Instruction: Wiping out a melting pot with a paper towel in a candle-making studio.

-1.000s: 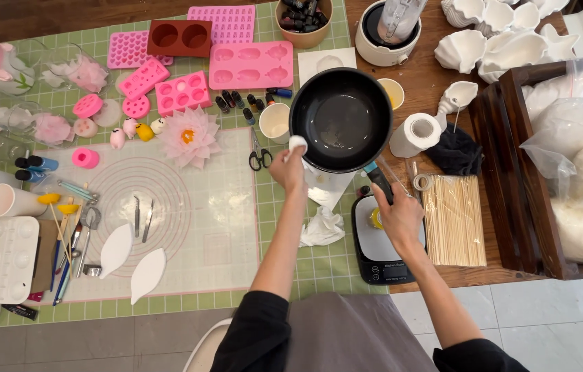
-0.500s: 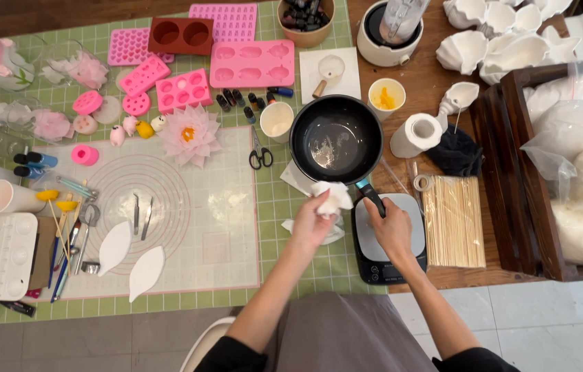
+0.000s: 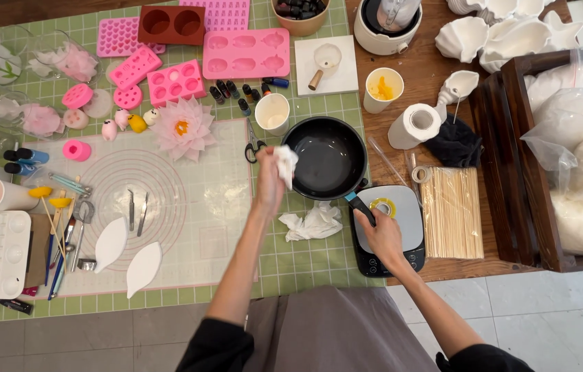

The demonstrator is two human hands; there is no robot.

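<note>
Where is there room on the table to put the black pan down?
Bare room: the clear mat between the tweezers and the left hand. Also green mat below the crumpled tissue. Crowded: pink moulds up top, tools on the left edge.

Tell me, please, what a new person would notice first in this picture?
The eye goes first to the black pan near the middle of the table, which the right hand holds by its handle over a small scale. The left hand presses a white tissue to the pan's rim. Next come the pink moulds along the far edge and the pink paper flower beside them.
</note>
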